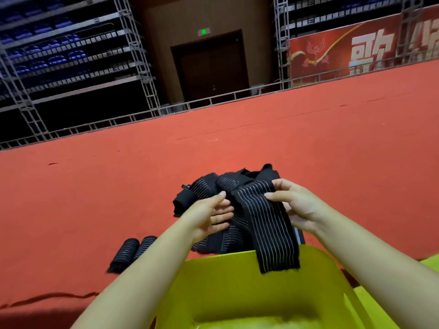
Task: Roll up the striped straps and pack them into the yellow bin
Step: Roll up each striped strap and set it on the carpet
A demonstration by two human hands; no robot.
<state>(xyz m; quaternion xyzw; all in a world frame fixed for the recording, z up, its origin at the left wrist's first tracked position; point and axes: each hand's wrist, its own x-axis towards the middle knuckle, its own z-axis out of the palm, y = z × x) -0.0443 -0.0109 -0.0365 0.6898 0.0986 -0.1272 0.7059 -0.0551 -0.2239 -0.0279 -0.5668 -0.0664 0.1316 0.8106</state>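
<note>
Just beyond the far rim of the yellow bin (pixel 237 269), one striped strap (pixel 266 224) runs far-to-near between both hands, its loose end draped over that rim; the right hand (pixel 294 205) pinches its upper part, the nearer grip. The left hand (pixel 211 216) lies spread against the strap's left edge; the unrolled pile (pixel 213 184) sits behind, two rolled straps (pixel 133 251) left on the red carpet (pixel 95 198).

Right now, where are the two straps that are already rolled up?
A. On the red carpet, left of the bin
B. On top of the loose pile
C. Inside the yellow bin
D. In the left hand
A: the two rolled straps lie side by side on the red carpet, outside and left of the yellow bin, beside the left forearm.
</note>
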